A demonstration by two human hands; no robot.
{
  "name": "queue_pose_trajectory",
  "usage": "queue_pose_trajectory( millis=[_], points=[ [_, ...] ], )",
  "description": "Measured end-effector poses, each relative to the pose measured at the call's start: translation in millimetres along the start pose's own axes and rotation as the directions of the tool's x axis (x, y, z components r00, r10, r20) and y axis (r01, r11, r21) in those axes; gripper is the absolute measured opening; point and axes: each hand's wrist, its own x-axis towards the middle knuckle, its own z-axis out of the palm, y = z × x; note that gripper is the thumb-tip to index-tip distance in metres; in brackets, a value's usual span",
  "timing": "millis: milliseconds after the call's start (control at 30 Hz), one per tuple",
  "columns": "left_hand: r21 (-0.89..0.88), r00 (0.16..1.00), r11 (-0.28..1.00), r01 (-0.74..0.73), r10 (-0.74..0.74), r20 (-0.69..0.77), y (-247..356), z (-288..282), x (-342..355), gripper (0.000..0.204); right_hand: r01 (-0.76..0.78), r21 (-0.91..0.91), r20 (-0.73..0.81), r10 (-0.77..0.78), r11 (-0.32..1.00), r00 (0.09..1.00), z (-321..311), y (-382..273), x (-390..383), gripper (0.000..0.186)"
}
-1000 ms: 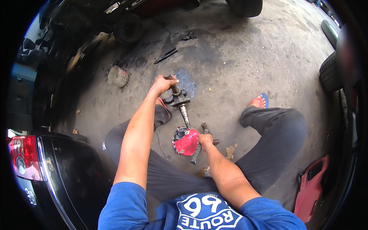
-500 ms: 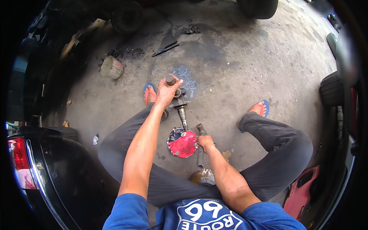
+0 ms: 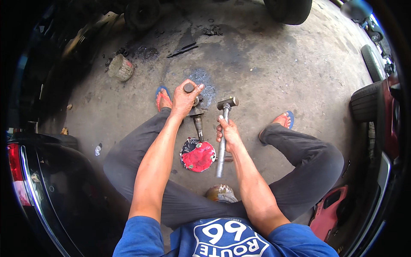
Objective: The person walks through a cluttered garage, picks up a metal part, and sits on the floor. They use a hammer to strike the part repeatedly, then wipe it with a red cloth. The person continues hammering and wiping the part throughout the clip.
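My left hand (image 3: pixel 184 103) grips a short round steel bar (image 3: pixel 188 88) standing over a dark metal spindle assembly (image 3: pixel 198 124), whose tapered shaft points toward me. The shaft's tip rests at a red and dark cloth bundle (image 3: pixel 198 156) on the floor. To the right of the spindle, my right hand (image 3: pixel 226 131) is closed round the metal handle of a hammer (image 3: pixel 227 103), head raised toward the far side. A metal piece (image 3: pixel 227 159) lies partly hidden under that handle. A round container (image 3: pixel 220 192) sits between my legs.
A dirty bucket (image 3: pixel 120 68) and a long dark tool (image 3: pixel 182 50) lie on the stained concrete (image 3: pixel 274 77) ahead. A black car rear (image 3: pixel 55 184) flanks my left. Tires (image 3: pixel 364 103) and a red plastic board (image 3: pixel 325 212) are at my right; large wheels (image 3: pixel 287 10) stand at the back.
My right hand has raised the hammer up and away from the floor beside the cloth, its head now level with the spindle. My left hand keeps its grip on the bar.
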Motion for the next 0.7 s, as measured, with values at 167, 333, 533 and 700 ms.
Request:
queue_pose_trajectory(
  millis=[167,333,533,700],
  points=[
    [-0.04,0.998,0.998,-0.05,0.051,0.027,5,-1,0,0.03,-0.099,0.071,0.03,0.097,0.993,0.995,19,40,-16,0.025],
    [0.015,0.996,0.997,-0.07,0.069,0.056,6,0,-12,0.027,-0.1,-0.372,0.012,0.113,0.923,0.994,50,53,-18,0.033],
    [-0.04,0.993,0.992,-0.118,0.119,0.026,4,5,-20,0.027,-0.114,-0.302,-0.01,0.116,0.946,0.993,66,34,-1,0.035],
    [-0.092,0.99,0.988,-0.121,0.113,-0.085,4,1,1,0.031,-0.09,-0.356,0.054,0.116,0.93,0.992,56,28,-2,0.036]
  ],
)
